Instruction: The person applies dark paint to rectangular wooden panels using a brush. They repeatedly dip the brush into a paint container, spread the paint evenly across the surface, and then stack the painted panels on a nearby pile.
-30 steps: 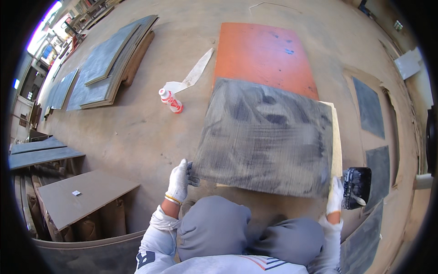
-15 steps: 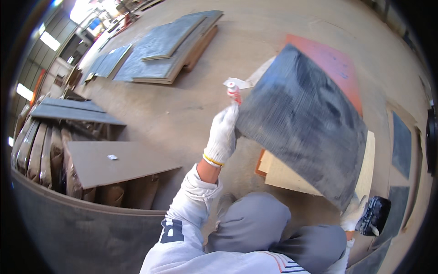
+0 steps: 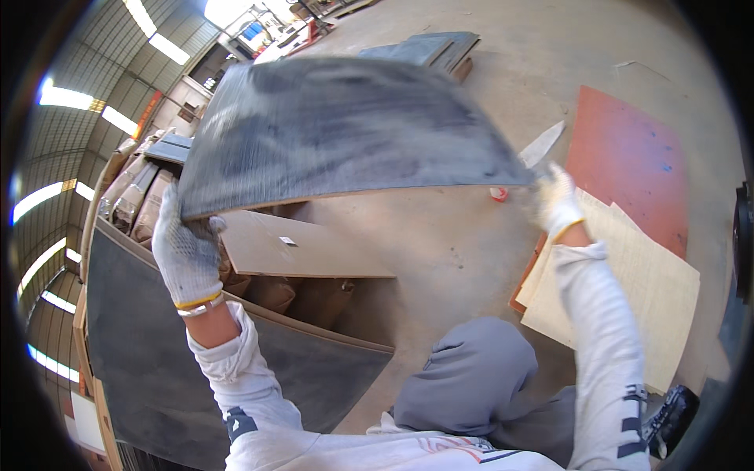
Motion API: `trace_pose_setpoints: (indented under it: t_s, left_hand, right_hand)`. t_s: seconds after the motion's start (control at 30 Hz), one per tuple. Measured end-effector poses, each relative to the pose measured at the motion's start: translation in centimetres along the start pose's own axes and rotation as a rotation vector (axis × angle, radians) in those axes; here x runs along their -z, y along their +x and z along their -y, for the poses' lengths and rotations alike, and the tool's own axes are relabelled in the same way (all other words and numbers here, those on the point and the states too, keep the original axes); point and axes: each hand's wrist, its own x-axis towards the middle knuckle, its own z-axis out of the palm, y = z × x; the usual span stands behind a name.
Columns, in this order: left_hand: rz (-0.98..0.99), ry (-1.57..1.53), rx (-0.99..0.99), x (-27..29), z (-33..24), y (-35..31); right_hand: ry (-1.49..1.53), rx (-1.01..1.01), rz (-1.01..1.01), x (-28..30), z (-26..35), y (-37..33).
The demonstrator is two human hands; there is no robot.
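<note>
A dark grey, thin rectangular board point(image 3: 345, 129) is held up in front of me, tilted and slightly smeared by motion. My left hand point(image 3: 187, 247), in a white knit glove with a yellow cuff edge, is closed around its near left corner. My right hand point(image 3: 559, 202), gloved alike and blurred, grips the board at its right corner. Below the left hand lies a grey-brown flat panel point(image 3: 314, 247) with a small white piece point(image 3: 287, 241) on it. Just under the board's right edge, part of a red-and-white container point(image 3: 498, 194) shows on the floor.
Cream sheets point(image 3: 620, 290) and a red sheet point(image 3: 624, 165) lie on the floor at the right. A pale strip point(image 3: 543, 144) lies nearby. Brown wrapped bundles point(image 3: 141, 204) stand at the left behind a large dark panel point(image 3: 173, 345). Stacked boards point(image 3: 440, 49) lie farther off.
The board has swung leftward and up, off from over the cream sheets, to above the wrapped bundles. Both hands have moved left with it; the view has turned left too.
</note>
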Motion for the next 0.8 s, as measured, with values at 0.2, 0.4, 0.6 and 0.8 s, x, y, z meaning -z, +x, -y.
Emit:
trace_pose_setpoints:
  t_s: [0.2,0.4,0.6,0.8]
  left_hand:
    - [-0.152,0.332,0.032,1.0,2.2,-2.8]
    - [-0.240,0.490,0.130,0.6,8.3,-5.2]
    - [-0.198,0.797,0.096,4.8,8.8,-4.7]
    - [-0.255,0.805,0.188,4.2,10.8,-4.4]
  right_hand:
    - [0.477,-0.373,0.282,-1.8,-18.5,5.1]
    - [0.454,-0.440,0.252,2.5,-29.4,9.6]
    - [0.269,-0.619,0.261,2.1,-35.8,6.1]
    - [0.117,-0.663,0.402,3.4,-37.7,6.6]
